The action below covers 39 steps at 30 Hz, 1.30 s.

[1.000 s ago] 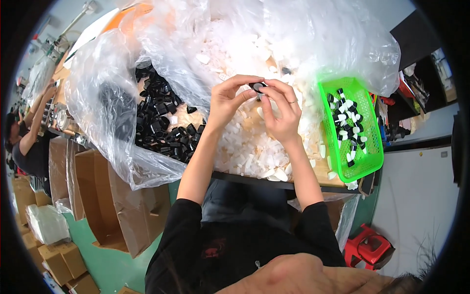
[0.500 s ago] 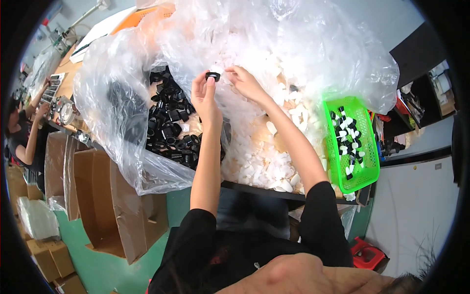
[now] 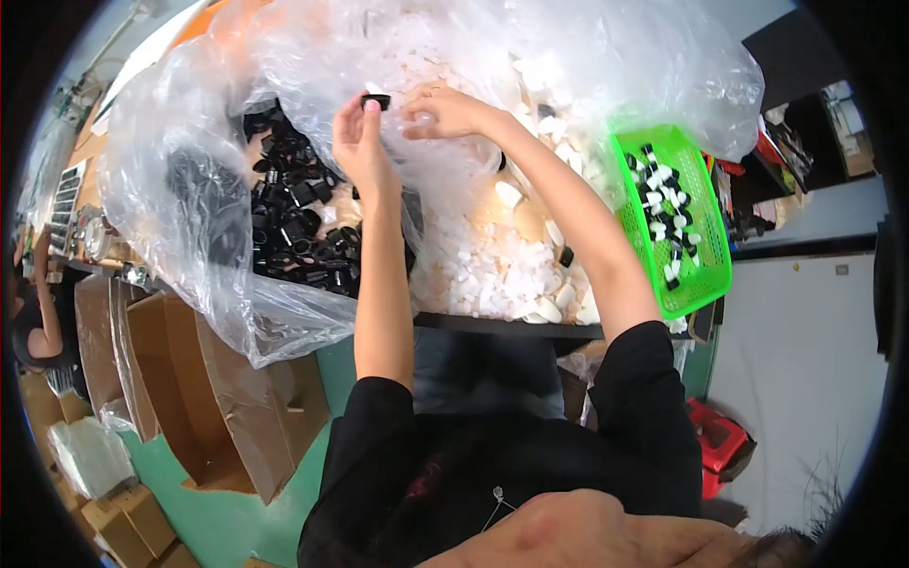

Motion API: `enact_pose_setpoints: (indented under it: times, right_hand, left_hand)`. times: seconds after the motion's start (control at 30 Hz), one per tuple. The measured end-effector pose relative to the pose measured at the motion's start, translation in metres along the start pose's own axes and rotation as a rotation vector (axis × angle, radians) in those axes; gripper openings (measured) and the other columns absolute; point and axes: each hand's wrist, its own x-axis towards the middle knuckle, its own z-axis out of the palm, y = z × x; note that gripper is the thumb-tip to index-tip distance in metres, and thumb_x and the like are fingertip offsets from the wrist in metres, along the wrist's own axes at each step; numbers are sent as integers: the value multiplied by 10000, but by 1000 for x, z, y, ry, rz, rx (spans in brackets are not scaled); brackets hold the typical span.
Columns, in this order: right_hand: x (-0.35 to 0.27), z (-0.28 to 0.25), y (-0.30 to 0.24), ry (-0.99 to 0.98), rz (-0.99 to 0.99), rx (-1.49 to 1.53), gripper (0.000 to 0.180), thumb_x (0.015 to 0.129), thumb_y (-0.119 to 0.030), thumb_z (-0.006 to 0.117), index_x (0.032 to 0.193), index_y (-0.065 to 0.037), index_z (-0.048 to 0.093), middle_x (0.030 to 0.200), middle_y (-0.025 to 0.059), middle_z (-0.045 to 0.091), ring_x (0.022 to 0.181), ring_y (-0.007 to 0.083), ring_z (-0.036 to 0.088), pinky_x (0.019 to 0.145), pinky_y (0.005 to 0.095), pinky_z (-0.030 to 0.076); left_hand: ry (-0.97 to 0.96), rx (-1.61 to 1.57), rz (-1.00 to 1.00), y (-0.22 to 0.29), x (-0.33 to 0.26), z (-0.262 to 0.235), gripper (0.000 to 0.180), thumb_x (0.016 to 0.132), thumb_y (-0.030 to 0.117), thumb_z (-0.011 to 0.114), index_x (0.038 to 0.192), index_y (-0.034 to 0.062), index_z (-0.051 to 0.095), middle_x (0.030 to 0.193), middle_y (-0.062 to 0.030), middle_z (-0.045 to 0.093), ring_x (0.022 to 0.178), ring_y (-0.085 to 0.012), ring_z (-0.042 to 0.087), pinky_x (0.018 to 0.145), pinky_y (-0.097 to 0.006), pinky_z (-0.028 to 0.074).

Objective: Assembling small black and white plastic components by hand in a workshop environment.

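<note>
Pinched between the thumb and fingers of my left hand [image 3: 363,142] is a black plastic cap [image 3: 377,100], raised over the plastic sheeting. A small white bit shows along the cap's upper edge. To its right, my right hand [image 3: 447,114] hovers with fingers loosely curved and apart; I see nothing in them. Left of my left forearm, loose black caps [image 3: 298,204] fill an opened clear plastic bag [image 3: 175,180]. Many white plastic pieces [image 3: 492,275] lie heaped on the table below my right forearm.
A green basket [image 3: 696,301] at the right holds black-and-white pieces [image 3: 668,213]. Crumpled clear sheeting [image 3: 653,76] covers the far side. An open cardboard box [image 3: 241,407] stands on the floor at left. Farther left is a co-worker's arm [image 3: 43,303]. A red plastic object [image 3: 717,440] sits at lower right.
The whole view has shifted, so the table things sit higher and mostly farther left. My left hand keeps hold of the cap. My right hand has turned, its fingers now more loosely curved.
</note>
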Motion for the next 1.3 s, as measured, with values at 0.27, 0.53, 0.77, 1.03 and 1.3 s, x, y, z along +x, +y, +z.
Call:
enact_pose_setpoints:
  times: [0.27,0.53,0.77,1.03,1.3]
  right_hand:
    - [-83,-26,-14,-73,-25,396,259,844,-330,636,895,-82,688,955,95,670,936,263,638,865,365,492]
    - [-180,-37,-29,-178,-30,388,182,881,-217,616,906,-48,680,908,86,672,888,238,639,807,348,495]
    - [-206,-31,-33,146,181,457,170,887,-211,617,909,-54,677,875,128,670,868,270,641,764,375,491]
    - [-210,-5,-51,200,170,210,148,833,-183,656,857,-37,668,864,104,634,807,266,618,731,366,498]
    - [-207,-3,-54,526,56,145,124,768,-15,619,882,-49,653,963,69,625,868,272,620,784,368,523]
  left_hand:
    - [-18,53,-78,1,-6,5,212,889,21,649,1090,-34,607,985,-84,668,922,-127,623,847,-238,467]
    - [-188,133,-94,2,-20,15,223,877,26,670,1089,-17,617,987,-74,672,934,-122,620,849,-226,461]
    - [-663,165,-187,2,-53,33,268,886,-21,641,1153,-26,617,1033,-46,658,964,-94,613,833,-209,474]
    - [-738,205,-232,2,-61,34,258,883,-5,652,1141,-8,640,1029,-40,665,928,-82,601,830,-210,468]
    - [-828,689,140,-5,-64,33,282,792,22,733,1071,56,706,936,-26,705,676,-81,538,645,-228,452]
